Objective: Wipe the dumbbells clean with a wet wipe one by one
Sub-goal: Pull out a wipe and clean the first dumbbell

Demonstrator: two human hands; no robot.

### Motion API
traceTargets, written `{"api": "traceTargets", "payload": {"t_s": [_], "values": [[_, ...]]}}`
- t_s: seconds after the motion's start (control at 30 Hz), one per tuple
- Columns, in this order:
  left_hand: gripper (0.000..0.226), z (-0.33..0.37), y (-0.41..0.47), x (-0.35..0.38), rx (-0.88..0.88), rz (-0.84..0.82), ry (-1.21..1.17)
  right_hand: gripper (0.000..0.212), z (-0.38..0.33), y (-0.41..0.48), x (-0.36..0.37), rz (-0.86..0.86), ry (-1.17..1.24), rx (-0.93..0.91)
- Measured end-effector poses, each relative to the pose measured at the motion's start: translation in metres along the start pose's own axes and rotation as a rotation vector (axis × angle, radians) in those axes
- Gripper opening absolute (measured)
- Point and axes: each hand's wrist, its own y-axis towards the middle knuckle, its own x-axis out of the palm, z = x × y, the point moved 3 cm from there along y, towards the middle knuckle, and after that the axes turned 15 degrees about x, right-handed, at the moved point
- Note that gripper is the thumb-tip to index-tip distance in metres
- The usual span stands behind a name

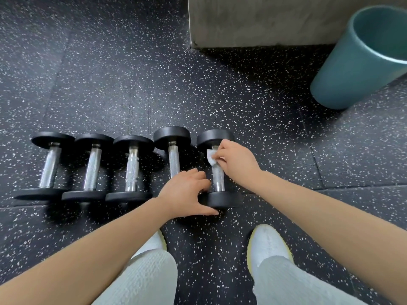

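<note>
The wet wipe [211, 156] is pinched between the thumb and curled fingers of the right hand [236, 160] and is pressed against the knurled handle [218, 179] of the rightmost dumbbell [217, 137], close to its far head. The left hand [185, 192] is placed on the near head [222, 200] of the same dumbbell: the fingers are curled over its top edge and the thumb is stretched along its front, so that the dumbbell is steadied against rolling.

This dumbbell lies on the speckled rubber floor [242, 95] at the right end of a row. The four other dumbbells [132, 166] are laid parallel to its left, just beside one another. A teal bin [352, 69] stands well apart to the far right, beside a concrete block [264, 20].

The step in hand is judged to be the wiping of the handle of the rightmost dumbbell. For the next move, the wipe should be drawn along the handle toward the near head under steady pressure, and the dumbbell should be turned by the left hand so that the underside is reached. Whether the other four have been wiped cannot be told.
</note>
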Motion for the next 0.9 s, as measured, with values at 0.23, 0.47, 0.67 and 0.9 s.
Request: {"api": "traceTargets", "payload": {"t_s": [0.23,0.47,0.67,0.9], "values": [[0.053,-0.001,-0.001,0.001,-0.043,0.025,-0.026,0.02,-0.002,-0.039,-0.004,-0.343,-0.026,-0.022],[0.059,-0.004,0.001,0.003,-0.05,-0.018,-0.016,0.02,-0.007,-0.003,-0.006,-0.19,0.074,0.099],[0.059,-0.006,0.002,0.003,-0.051,-0.024,-0.07,0.021,0.001,-0.033,-0.002,-0.406,0.02,0.065],[0.069,-0.006,0.003,0.007,-0.013,-0.051,-0.005,0.024,-0.005,-0.004,-0.008,-0.233,0.04,0.09]]}}
